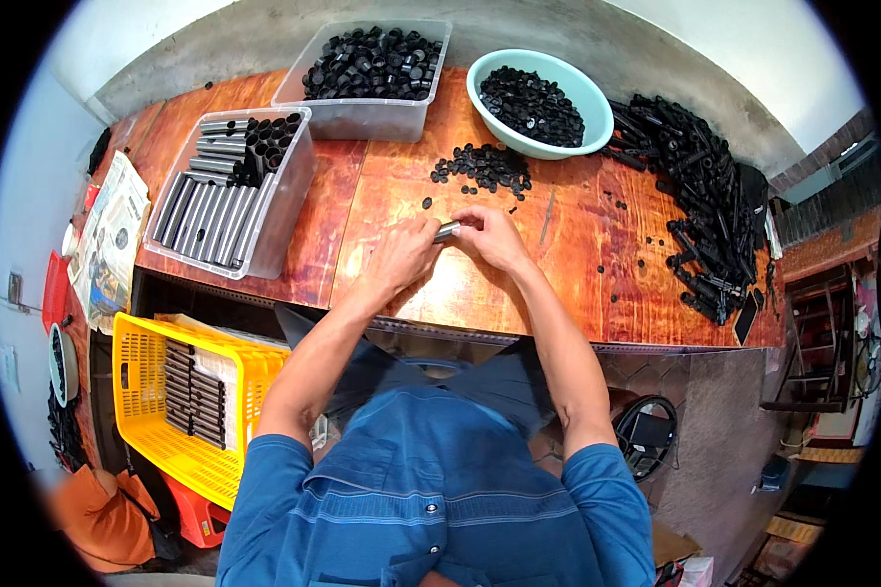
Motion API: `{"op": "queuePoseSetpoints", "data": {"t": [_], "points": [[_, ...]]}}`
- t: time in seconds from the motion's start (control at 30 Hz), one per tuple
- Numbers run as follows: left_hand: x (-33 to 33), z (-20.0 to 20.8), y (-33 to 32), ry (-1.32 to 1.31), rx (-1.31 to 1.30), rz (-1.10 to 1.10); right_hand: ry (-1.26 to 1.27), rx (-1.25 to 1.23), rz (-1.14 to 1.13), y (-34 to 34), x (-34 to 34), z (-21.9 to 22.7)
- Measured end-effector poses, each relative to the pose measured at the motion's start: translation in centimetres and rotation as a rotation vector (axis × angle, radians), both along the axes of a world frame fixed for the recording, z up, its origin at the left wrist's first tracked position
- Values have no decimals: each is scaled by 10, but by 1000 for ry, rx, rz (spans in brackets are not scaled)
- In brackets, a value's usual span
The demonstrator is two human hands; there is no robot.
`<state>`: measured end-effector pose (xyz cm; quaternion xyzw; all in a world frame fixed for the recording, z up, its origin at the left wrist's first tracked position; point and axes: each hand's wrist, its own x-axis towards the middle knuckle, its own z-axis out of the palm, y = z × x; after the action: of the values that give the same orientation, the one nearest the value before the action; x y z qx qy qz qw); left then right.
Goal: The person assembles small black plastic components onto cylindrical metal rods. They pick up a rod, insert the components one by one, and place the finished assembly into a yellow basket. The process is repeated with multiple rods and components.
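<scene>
Both of my hands are together over the wooden table, on one short, shiny grey metal tube (447,231). My left hand (404,254) is closed round its left part, and most of the tube is hidden there. Fingers of my right hand (490,238) pinch the tube's right end; whether they also hold a small cap I cannot make out. Just beyond my hands lies a loose pile of small black round pieces (485,168), with one stray black piece (427,203) nearer my left hand.
Left on the table (343,210) stands a clear bin (299,186) of tubes; behind it, another bin (396,121) of black caps. A pale green basin (597,117) holds small black parts. Black parts (690,166) heap at right. Below left, a yellow crate (181,455) holds tubes, near a person in orange (103,519).
</scene>
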<state>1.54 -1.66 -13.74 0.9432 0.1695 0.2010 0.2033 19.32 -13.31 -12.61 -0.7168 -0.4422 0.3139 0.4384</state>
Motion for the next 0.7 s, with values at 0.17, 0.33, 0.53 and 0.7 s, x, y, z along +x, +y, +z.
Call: {"op": "queuePoseSetpoints", "data": {"t": [0.17,0.33,0.53,0.7], "points": [[0,3,-7,-72,-25,54,-21,-69,41,8,4,7],[-3,8,-13,-23,82,55,130,-15,40,6,8,0],[-6,6,-12,18,150,35,112,-23,35,1,3,5],[-9,7,-10,18,42,-23,37,-4,36,-4,4,-4]]}}
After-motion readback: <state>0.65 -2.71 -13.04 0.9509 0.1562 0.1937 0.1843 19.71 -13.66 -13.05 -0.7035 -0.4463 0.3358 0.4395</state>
